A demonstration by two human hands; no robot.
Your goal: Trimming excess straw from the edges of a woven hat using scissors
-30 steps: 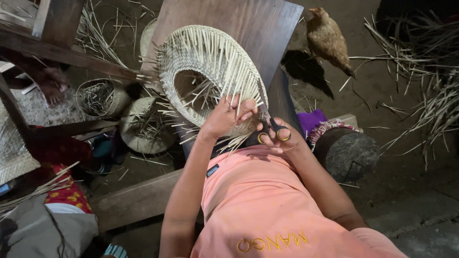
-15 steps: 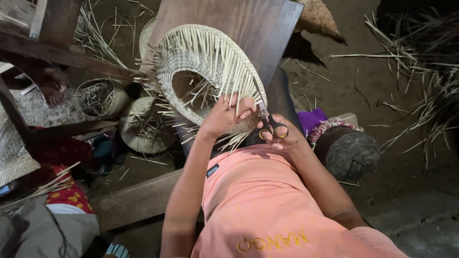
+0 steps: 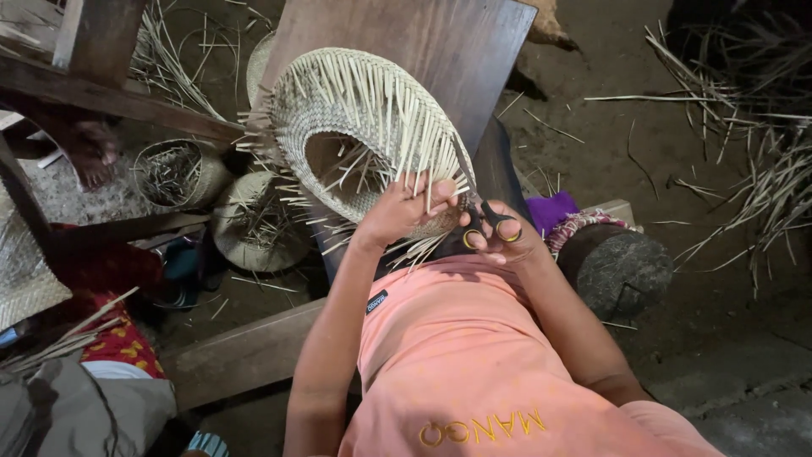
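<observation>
Head view: left hand (image 3: 404, 210) has its fingers curled over the near rim of a pale round woven basket (image 3: 338, 110) bristling with untrimmed straw ends, pinching several strands. Right hand (image 3: 501, 241) has thumb and a finger through the yellow-lined loops of black-handled scissors (image 3: 484, 222), blades nearly closed against the strands just beside the left fingertips. Basket rests tilted against a dark wooden board (image 3: 440, 51). Two smaller woven baskets (image 3: 254, 224) lie on the earth floor to the left.

Pale straw basket (image 3: 338, 101), black-and-yellow scissors (image 3: 489, 227)
</observation>
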